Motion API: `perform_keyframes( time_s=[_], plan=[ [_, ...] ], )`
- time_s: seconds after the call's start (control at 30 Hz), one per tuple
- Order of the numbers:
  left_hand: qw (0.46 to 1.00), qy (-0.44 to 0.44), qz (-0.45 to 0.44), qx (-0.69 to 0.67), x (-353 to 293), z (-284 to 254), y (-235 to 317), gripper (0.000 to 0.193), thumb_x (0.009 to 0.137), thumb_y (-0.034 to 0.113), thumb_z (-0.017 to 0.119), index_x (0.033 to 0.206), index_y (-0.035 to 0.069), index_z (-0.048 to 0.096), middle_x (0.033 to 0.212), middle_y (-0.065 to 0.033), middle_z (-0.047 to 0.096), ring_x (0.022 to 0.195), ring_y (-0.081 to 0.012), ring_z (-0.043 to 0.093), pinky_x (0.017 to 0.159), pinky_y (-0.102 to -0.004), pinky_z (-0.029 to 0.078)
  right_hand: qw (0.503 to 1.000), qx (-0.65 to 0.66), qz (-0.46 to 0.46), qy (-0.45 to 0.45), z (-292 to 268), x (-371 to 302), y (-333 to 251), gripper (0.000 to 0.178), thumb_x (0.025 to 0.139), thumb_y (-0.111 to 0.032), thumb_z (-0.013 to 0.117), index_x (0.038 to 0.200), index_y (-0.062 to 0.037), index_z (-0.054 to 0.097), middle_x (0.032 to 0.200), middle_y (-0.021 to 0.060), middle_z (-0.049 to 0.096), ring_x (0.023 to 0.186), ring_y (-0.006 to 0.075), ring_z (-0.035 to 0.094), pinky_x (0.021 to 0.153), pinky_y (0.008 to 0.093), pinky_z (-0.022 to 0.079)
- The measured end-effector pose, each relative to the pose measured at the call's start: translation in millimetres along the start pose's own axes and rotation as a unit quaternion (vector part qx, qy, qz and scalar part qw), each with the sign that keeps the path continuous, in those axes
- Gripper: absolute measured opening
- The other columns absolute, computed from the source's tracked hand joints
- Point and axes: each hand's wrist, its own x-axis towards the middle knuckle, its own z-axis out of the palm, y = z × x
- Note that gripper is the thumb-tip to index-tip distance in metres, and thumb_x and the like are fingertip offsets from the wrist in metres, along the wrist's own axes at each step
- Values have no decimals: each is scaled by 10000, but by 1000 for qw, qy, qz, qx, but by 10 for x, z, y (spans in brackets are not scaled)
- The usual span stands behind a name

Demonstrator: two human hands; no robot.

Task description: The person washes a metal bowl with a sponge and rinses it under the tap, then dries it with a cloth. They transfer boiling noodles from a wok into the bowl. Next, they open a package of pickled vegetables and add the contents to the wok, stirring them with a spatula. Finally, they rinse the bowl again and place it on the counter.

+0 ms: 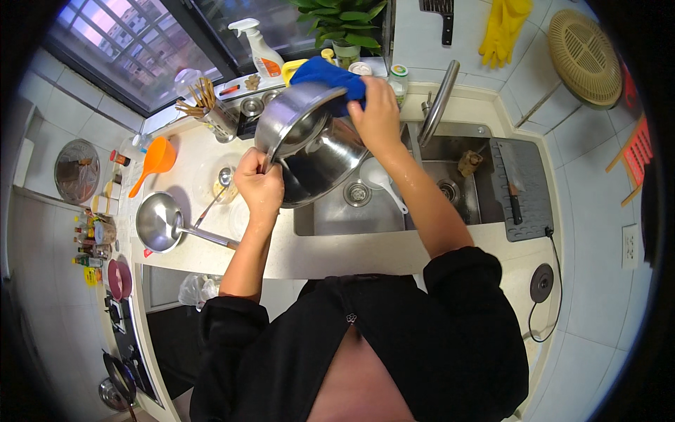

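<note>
Both hands are on a shiny metal pot, tilted with its mouth turned toward the person and held above the counter and the left basin of the sink. Taking the pot as the clock's middle, with twelve toward the window, the left hand is at eight, its fingers curled tightly around the pot's edge near a handle. The right hand is at two, fingers bent over a bunched blue cloth and pinching it against the rim; some fingertips are hidden, so their exact placing cannot be told. The cloth spreads from there to twelve, over the outside of the pot.

A white ladle lies in the left basin at four, beside the drain. The faucet stands at two, and a brown lump sits in the right basin at three. Beyond it, a knife lies on a grey mat.

On the counter, an orange scoop lies at nine, a large metal ladle at eight, and chopsticks stand in a metal holder at ten. A spray bottle stands at eleven.
</note>
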Motion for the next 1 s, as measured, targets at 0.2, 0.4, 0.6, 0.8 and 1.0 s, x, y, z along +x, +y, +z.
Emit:
perform_keyframes(
  time_s=[0.2, 0.4, 0.6, 0.8, 1.0],
  plan=[
    [978, 77, -50, -188, -2, 21, 183, 276, 586, -151, 458, 572, 96, 335, 558, 63, 329, 505, -35, 277, 473, -179, 239, 898, 191, 397, 10, 400, -771, 169, 365, 763, -178, 571, 1010, 50, 429, 876, 215, 577, 801, 343, 568, 708, 398, 440],
    [953, 141, -60, -261, -59, 241, 153, 328, 704, -71, 595, 608, 125, 350, 617, 61, 438, 550, -28, 357, 531, -173, 300, 532, 492, 685, -84, 402, -996, -850, 198, 787, -111, 503, 944, -2, 553, 824, 41, 567, 721, 140, 530, 637, 303, 446],
    [966, 93, -131, -201, 41, 264, -13, 345, 847, 153, 557, 553, 129, 376, 565, 76, 392, 524, -20, 288, 495, -168, 276, 427, 501, 710, -252, -1, -906, -1172, 277, 883, -205, 414, 1045, 2, 501, 902, 61, 573, 785, 136, 560, 659, 288, 476],
    [886, 63, -278, -365, 126, 115, -127, 509, 848, 503, 356, 538, 104, 418, 520, -13, 490, 479, -113, 435, 498, -207, 366, 728, 530, 373, -223, -642, -539, -1064, 272, 842, -127, 520, 1073, -5, 444, 877, 88, 573, 786, 134, 541, 675, 262, 435],
    [865, -60, -249, -431, -51, 184, -163, 505, 842, 528, 331, 674, 91, 521, 683, -42, 579, 617, -126, 519, 605, -229, 416, 937, 299, 155, -96, 34, -47, -907, 403, 733, -60, 550, 1103, 2, 404, 1000, 185, 509, 924, 308, 520, 827, 351, 400]
  ],
)
